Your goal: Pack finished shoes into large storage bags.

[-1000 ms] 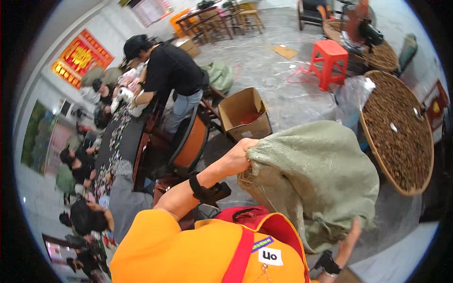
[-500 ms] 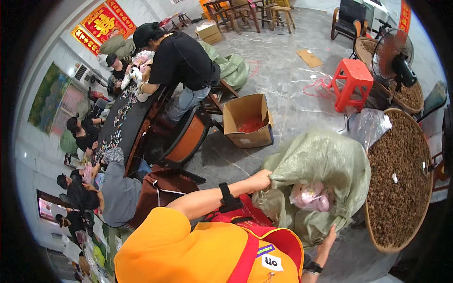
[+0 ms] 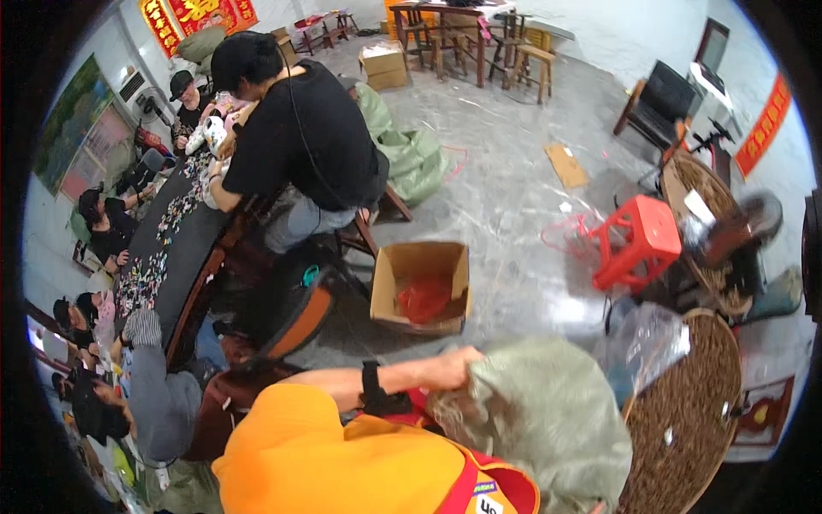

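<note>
My left hand (image 3: 455,369) is closed on the gathered edge of a large pale green woven sack (image 3: 552,415). The sack bulges out to the right of that hand, and its mouth is turned out of sight, so its contents are hidden. Only a sliver of my right hand (image 3: 597,507) shows at the lower edge, beside the bottom of the sack; its fingers are mostly cut off. A dark strap with a small device circles my left wrist.
Right of the sack, a round woven tray (image 3: 685,420) holds brown dried pieces, with a clear plastic bag (image 3: 646,347) by it. Ahead stand an open cardboard box (image 3: 419,283) and a red stool (image 3: 638,240). People work along a dark table (image 3: 184,231) at left.
The view has tilted up. The sack's mouth, with bagged pink items inside, has turned out of sight. My right hand has dropped almost out of the picture; my left keeps its grip.
</note>
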Motion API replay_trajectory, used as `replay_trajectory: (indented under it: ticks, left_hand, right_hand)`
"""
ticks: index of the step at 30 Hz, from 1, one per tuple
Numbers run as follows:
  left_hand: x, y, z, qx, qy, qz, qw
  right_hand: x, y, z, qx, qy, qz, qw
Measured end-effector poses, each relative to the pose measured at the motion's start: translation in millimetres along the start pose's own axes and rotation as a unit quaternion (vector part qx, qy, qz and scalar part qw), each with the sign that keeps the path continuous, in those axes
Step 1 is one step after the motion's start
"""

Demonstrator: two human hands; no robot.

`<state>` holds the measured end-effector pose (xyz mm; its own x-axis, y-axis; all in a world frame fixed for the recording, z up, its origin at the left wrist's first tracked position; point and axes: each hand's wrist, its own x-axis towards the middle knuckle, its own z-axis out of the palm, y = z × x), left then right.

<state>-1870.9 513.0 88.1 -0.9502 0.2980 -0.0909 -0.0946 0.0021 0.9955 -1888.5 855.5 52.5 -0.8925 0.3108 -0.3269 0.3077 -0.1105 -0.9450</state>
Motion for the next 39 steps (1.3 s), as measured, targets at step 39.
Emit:
replay_trajectory:
  ticks: [39]
  left_hand:
    - [302, -26, -174, -0.194, 0.530, -0.167, 0.808]
  right_hand:
    - [462, -125, 291, -0.049, -0.343, 0.149, 0.926]
